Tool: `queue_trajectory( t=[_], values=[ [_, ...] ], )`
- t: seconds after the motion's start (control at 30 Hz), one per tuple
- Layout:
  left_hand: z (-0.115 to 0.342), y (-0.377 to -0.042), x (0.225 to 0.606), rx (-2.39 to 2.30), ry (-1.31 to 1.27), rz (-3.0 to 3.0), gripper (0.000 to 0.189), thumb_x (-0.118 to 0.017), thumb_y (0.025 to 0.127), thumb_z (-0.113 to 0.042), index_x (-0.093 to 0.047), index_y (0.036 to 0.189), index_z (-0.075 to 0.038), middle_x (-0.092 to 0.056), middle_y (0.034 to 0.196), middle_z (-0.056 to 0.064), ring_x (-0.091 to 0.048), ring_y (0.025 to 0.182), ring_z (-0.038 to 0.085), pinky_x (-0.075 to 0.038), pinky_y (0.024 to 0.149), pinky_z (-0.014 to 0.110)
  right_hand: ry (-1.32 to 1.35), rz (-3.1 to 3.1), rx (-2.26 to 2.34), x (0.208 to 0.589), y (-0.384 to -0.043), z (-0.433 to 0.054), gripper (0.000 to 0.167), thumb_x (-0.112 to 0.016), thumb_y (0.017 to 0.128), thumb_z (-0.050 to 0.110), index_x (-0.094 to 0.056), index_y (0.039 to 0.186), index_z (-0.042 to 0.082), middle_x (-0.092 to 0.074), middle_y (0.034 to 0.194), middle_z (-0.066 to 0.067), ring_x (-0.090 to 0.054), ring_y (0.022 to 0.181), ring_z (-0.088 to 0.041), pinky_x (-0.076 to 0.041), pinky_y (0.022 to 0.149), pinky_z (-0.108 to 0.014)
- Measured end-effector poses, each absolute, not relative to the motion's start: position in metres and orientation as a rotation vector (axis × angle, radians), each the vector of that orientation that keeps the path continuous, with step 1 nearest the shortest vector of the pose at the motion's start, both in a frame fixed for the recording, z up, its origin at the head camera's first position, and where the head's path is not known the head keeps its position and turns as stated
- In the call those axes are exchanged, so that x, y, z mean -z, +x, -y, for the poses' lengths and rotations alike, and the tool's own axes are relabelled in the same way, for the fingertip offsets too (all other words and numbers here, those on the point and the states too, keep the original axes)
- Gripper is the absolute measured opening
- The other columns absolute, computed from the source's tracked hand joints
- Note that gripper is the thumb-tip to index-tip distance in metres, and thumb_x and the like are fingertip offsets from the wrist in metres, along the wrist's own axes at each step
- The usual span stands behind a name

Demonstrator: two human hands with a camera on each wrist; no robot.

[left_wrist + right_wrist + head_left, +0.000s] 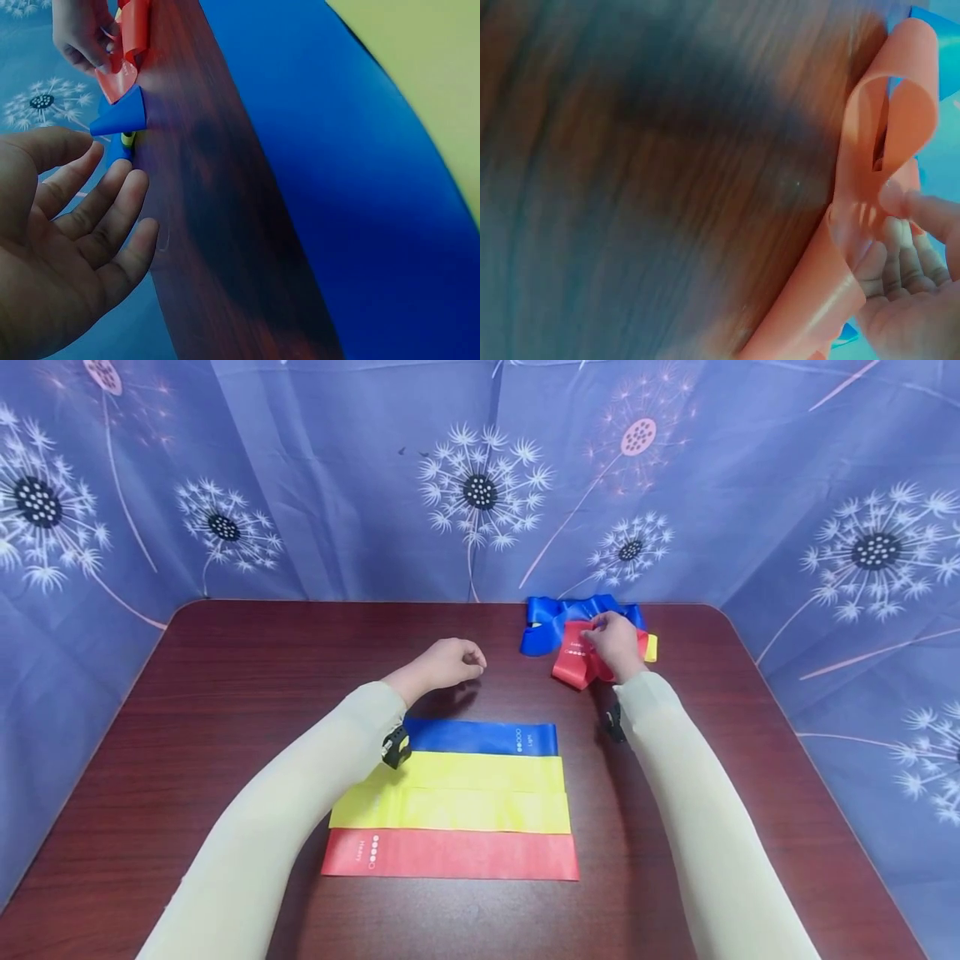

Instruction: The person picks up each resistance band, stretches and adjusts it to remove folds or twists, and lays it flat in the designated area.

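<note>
At the back right of the table, my right hand [617,645] pinches a red resistance band [573,653] marked "Heavy". In the right wrist view the thumb and fingers [916,276] close on this band [810,304], which curls in loose loops. My left hand [447,663] hovers above the table behind the flat bands, its fingers loosely curved with nothing in them. Laid flat side by side in front of me are a blue band [480,737] marked "Light", yellow bands [480,810] and another red band [457,854] marked "Heavy". My left sleeve and wrist camera cover their left part.
Crumpled blue bands [547,635] lie behind the gripped band at the table's back edge, with a bit of yellow band [651,648] sticking out to the right. A blue dandelion-print curtain [360,485] surrounds the dark red wooden table [187,735] at the back and sides.
</note>
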State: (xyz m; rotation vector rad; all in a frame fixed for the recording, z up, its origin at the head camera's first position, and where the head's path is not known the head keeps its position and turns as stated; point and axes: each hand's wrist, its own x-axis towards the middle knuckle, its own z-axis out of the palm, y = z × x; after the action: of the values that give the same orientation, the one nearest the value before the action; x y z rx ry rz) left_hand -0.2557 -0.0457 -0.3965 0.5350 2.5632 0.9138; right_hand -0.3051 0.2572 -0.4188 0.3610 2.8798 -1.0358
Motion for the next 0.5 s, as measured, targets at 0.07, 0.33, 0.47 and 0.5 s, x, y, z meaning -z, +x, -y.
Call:
queue_trajectory(
  t=[0.07, 0.33, 0.47, 0.5],
  values=[
    [0.044, -0.256, 0.395, -0.911, 0.543, -2.564, 0.022, -0.059, 0.101, -0.014, -0.069, 0.117, -0.003, -0.072, 0.120, 0.015, -0.066, 0.099, 0.025, -0.050, 0.105, 0.041, 0.340, -2.909, 1.008, 0.418, -0.304, -0.257, 0.026, -0.062, 0.101, 0.016, -0.060, 0.118, -0.003, -0.062, 0.119, -0.025, -0.056, 0.111, -0.036, -0.051, 0.099, -0.047],
    [0.044, -0.261, 0.388, -0.945, 0.553, -2.594, 0.021, -0.060, 0.100, -0.013, -0.070, 0.115, -0.003, -0.072, 0.118, 0.016, -0.063, 0.101, 0.026, -0.050, 0.101, 0.041, 0.165, -3.039, 0.966, 0.405, -0.294, -0.259, 0.021, -0.062, 0.100, 0.014, -0.064, 0.111, -0.004, -0.067, 0.116, -0.028, -0.059, 0.108, -0.040, -0.049, 0.100, -0.052],
    [0.044, -0.265, 0.385, -0.999, 0.551, -2.595, 0.022, -0.061, 0.100, -0.016, -0.069, 0.116, -0.003, -0.072, 0.119, 0.016, -0.063, 0.106, 0.028, -0.050, 0.104, 0.042, 0.035, -3.092, 0.920, 0.392, -0.287, -0.259, 0.020, -0.064, 0.099, 0.014, -0.065, 0.106, -0.004, -0.065, 0.113, -0.028, -0.058, 0.105, -0.040, -0.047, 0.097, -0.053],
    [0.045, -0.266, 0.384, -1.012, 0.551, -2.590, 0.023, -0.061, 0.100, -0.016, -0.069, 0.117, -0.003, -0.072, 0.120, 0.016, -0.063, 0.108, 0.028, -0.049, 0.104, 0.042, 0.006, -3.102, 0.906, 0.388, -0.284, -0.258, 0.019, -0.065, 0.098, 0.014, -0.065, 0.105, -0.003, -0.065, 0.111, -0.028, -0.058, 0.103, -0.040, -0.047, 0.095, -0.052]
  ],
)
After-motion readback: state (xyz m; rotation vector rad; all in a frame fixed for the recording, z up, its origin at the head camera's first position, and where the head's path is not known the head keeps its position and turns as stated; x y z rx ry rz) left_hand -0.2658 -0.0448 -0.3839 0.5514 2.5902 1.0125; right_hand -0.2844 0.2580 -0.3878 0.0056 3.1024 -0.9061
